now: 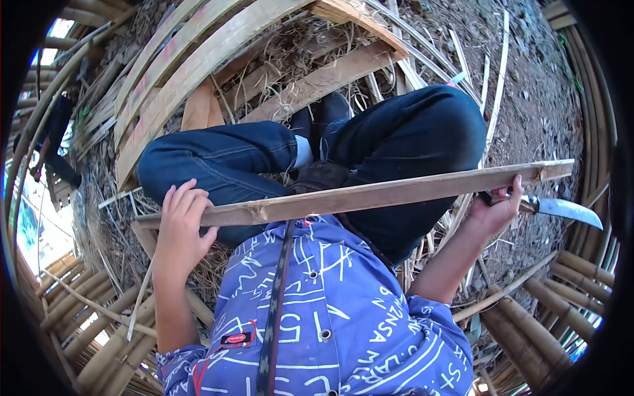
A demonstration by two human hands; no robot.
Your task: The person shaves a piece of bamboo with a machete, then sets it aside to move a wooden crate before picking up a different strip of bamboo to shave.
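A long split bamboo strip [370, 195] lies across my lap, its right end a little higher in the view. Near its left end, my left hand [181, 228] rests over the strip with the thumb below and the fingers above. My right hand [496, 206] is closed around the handle of a knife [568, 211] with a broad curved blade that points right. The thumb or a finger of that hand also touches the strip close to its right end, beside a node. Part of the knife handle is hidden by my fingers.
In front of my legs stands a wooden slatted frame [191, 72]. Shavings and thin strips litter the dirt ground [528, 112]. Bamboo poles [528, 330] run along the right and lower edges. At the far left, dark-clothed legs of another person [59, 148] are partly visible.
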